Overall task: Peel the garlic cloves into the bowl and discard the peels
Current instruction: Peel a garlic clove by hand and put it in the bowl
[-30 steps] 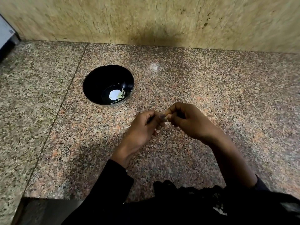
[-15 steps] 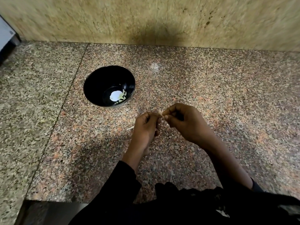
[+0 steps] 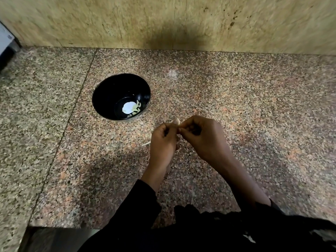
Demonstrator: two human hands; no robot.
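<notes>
Garlic clove: held above the granite counter, between the two hands, just right of and nearer than the bowl. Only a pale rounded end shows above the knuckles; how much skin remains on it cannot be told.

Left hand: fingers curled round the lower part of the clove, gripping it. Right hand: thumb and forefinger pinched at the clove's upper end, apparently working at the skin. The two hands touch at the fingertips.

Black bowl: upright on the counter, near the hands but apart from them. Pale pieces lie in its bottom beside a white patch; whether they are peeled cloves or a printed pattern cannot be told.

A thin pale sliver, probably peel or stem, lies on the counter just left of the left hand.

Risks, as judged:
- The clove is small and mostly covered by the fingers. A hard pull on the skin could squeeze it out of the left hand's grip onto the counter or floor edge.
- Peel torn free over the counter may scatter and blend with the speckled granite, so scraps could be missed at discard.
- Peel could cling to the clove and go into the bowl with it.
- The bowl sits to one side; a tossed clove may miss the rim.
</notes>
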